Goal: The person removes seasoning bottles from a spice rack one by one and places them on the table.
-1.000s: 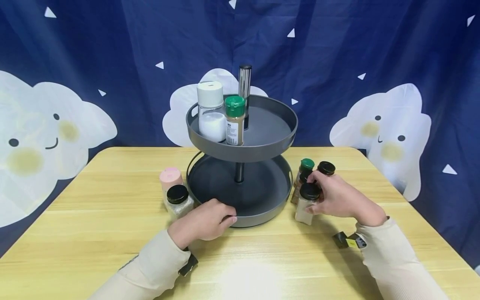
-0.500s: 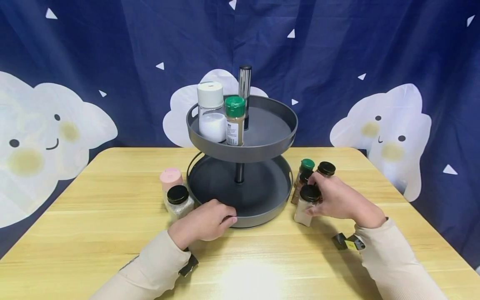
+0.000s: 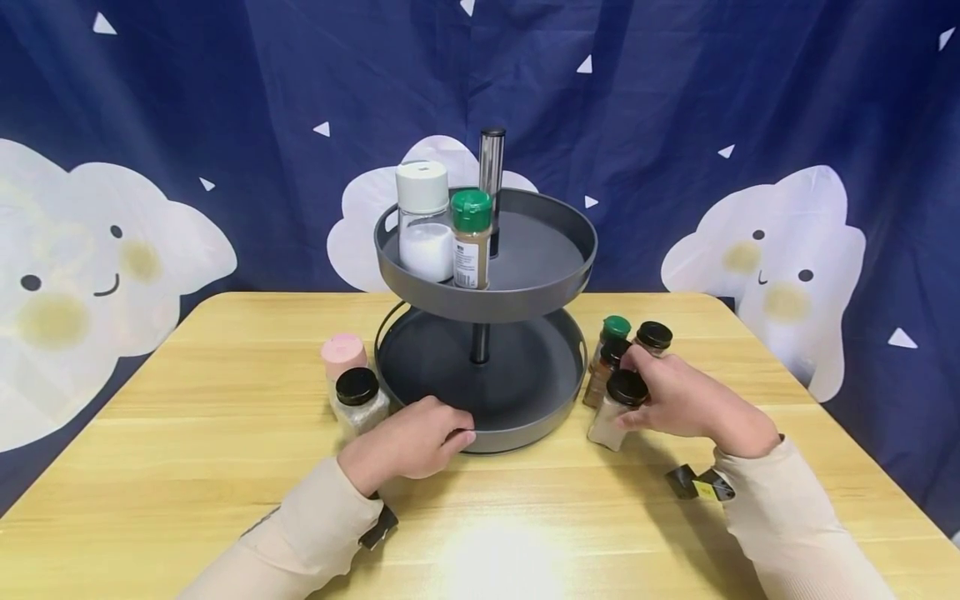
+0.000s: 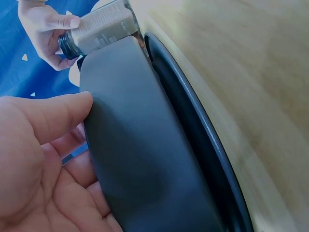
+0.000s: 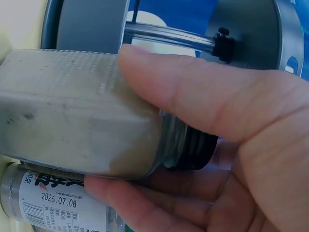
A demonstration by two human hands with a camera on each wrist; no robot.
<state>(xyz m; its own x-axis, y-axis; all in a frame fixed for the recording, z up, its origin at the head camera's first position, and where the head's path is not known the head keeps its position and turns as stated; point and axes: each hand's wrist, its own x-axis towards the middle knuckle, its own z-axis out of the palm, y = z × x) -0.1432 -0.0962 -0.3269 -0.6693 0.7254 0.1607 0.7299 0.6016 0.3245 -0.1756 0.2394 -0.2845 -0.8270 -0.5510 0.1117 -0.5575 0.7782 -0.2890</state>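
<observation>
My right hand [image 3: 682,400] holds a square glass spice jar [image 3: 609,423] of pale powder with a black lid, to the right of the rack. The jar leans slightly; in the right wrist view my thumb lies along one side of the jar [image 5: 82,121] and fingers go round the other. My left hand [image 3: 408,440] grips the front rim of the dark grey lower tray [image 3: 517,435] of a two-tier rack. In the left wrist view, the thumb of the left hand [image 4: 43,154] presses one face of the rim while the fingers curl behind.
The upper tray [image 3: 525,307] bears a white-capped jar [image 3: 426,250] and a green-capped spice bottle [image 3: 471,250]. A pink-capped jar [image 3: 345,357] and a black-lidded jar [image 3: 358,400] stand left. Beside my right hand are a green-capped bottle [image 3: 617,327], a reddish-brown one [image 3: 598,387] and a black-lidded jar [image 3: 655,337].
The jar in my right hand has shifted slightly and now leans, its lid further right, showing more of the reddish-brown bottle behind. My left hand stays on the tray rim.
</observation>
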